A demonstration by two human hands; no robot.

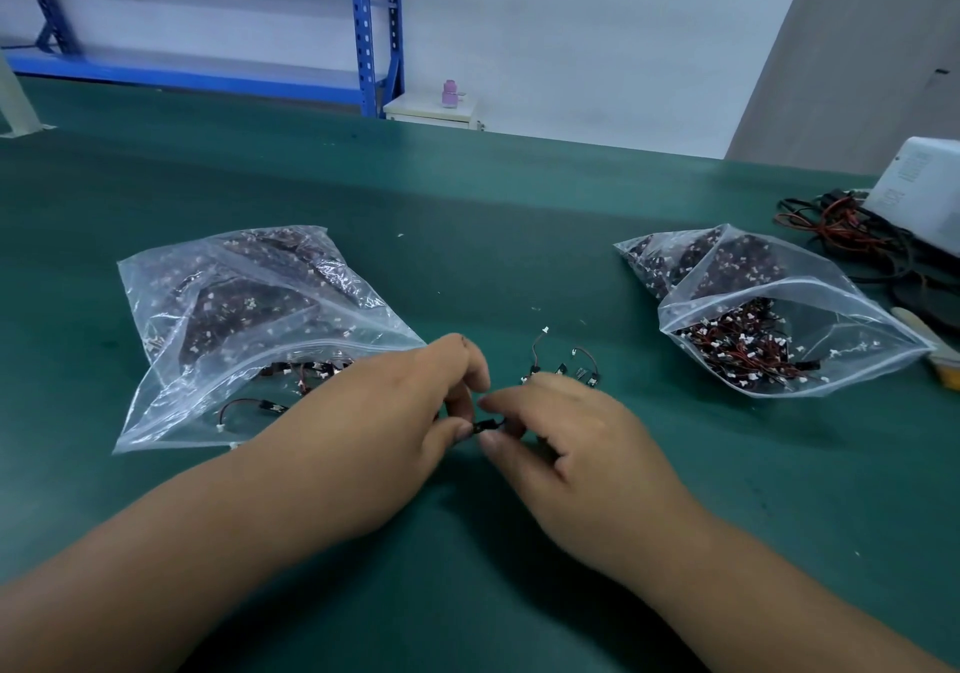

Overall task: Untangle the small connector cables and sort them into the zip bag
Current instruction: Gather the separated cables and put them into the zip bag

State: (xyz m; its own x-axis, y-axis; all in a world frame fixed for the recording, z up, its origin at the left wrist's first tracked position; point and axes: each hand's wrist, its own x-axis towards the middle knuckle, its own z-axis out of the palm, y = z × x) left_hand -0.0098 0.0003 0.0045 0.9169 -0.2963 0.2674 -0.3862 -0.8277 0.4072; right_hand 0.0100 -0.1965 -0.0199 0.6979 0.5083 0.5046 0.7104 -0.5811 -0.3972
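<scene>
1. Green cloth covers the wide table (467, 215) in front of you. Behind it you see a white wall and a blue shelf rack (374, 27).
2. Far back, a little pink bottle (450, 93) stands on a low white cabinet (431, 112).
3. Your left hand (415, 412) and your right hand (561, 428) meet near the middle of the table, low over the green cloth.
4. Between them is one small cable (485, 424) with a black end piece. The grip of your left hand is closed on it, with thumb and fingers pinching. The grip of your right hand is closed on the same cable, and its thumb and first finger pinch the other side.
5. A left zip bag (249, 329) lies flat on your left side. Dark packs of cables fill its far part, and a few single cables lie in the near part. Your left arm covers its near corner.
6. A right zip bag (779, 319) lies well apart on your right side. Its mouth gapes open toward you, and a heap of red and black cables with white ends sits inside.
7. Some loose cables (571, 360) lie on the table just past your right hand.
8. At the far right, a white box (919, 189) sits beside a tangle of red and black wires (852, 235).
</scene>
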